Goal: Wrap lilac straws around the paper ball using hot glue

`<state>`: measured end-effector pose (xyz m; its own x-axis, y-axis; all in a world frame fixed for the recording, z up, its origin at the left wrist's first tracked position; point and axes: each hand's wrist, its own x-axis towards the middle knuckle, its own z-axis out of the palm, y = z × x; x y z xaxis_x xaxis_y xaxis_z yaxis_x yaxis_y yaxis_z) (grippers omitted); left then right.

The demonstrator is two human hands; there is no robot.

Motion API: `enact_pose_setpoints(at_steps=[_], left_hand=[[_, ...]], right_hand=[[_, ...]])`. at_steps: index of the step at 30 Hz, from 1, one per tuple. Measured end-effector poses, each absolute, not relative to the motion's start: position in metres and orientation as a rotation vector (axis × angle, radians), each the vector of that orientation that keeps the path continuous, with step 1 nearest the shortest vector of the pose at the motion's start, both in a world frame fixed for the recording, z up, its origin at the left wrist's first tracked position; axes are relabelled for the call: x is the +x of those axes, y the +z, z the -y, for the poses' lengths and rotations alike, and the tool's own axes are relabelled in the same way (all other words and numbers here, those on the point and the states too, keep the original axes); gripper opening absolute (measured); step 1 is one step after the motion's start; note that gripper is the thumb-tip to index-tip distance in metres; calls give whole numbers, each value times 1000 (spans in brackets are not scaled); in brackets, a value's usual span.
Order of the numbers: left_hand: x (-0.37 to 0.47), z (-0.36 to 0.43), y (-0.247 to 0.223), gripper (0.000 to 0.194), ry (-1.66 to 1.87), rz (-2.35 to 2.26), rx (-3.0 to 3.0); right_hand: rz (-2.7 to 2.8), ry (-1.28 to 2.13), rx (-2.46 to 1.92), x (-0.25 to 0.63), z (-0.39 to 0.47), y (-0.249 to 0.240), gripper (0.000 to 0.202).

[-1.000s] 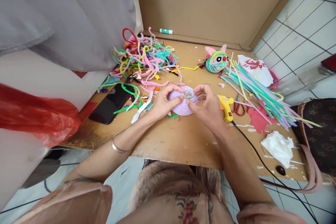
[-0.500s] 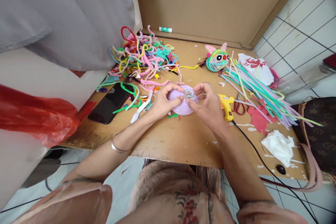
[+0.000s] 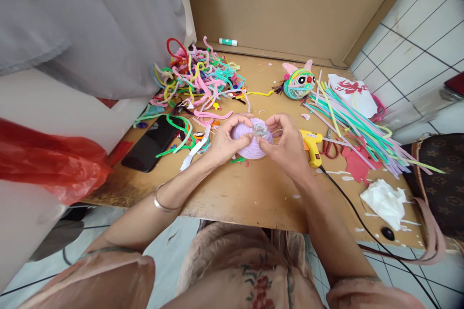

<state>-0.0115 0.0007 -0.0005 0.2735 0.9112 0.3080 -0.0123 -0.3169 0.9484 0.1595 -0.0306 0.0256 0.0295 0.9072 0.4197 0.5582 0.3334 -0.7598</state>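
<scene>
A round lilac piece wound from pipe cleaners (image 3: 248, 148) lies on the table in front of me, with a clear, greyish patch at its top. My left hand (image 3: 232, 136) grips it from the left, thumb and fingers curled at the patch's edge. From the right, my right hand (image 3: 284, 142) pinches the other side with thumb and index finger close to the patch. Just right of that hand lies a yellow hot glue gun (image 3: 312, 147), partly hidden behind it. The underside of the lilac piece is out of sight.
Tangled pipe cleaners (image 3: 203, 75) and a black phone (image 3: 150, 145) lie left. Rightward are a decorated animal head (image 3: 299, 81), straight pipe cleaners (image 3: 355, 120), red-handled scissors (image 3: 330, 148), crumpled tissue (image 3: 384, 202) and a brown bag (image 3: 440, 178). The glue gun's cord (image 3: 355, 207) runs over the table's front edge.
Hardly anything differs. Both hands keep their hold on the lilac piece, and the whole view has shifted very slightly.
</scene>
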Motion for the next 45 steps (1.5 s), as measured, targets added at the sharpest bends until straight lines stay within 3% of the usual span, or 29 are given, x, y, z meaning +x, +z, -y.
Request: enact_pose_setpoints(at_steps=[45], left_hand=[[-11, 3, -6, 15, 1495, -773, 1981]], right_hand=[[1523, 526, -1413, 152, 26, 27, 28]])
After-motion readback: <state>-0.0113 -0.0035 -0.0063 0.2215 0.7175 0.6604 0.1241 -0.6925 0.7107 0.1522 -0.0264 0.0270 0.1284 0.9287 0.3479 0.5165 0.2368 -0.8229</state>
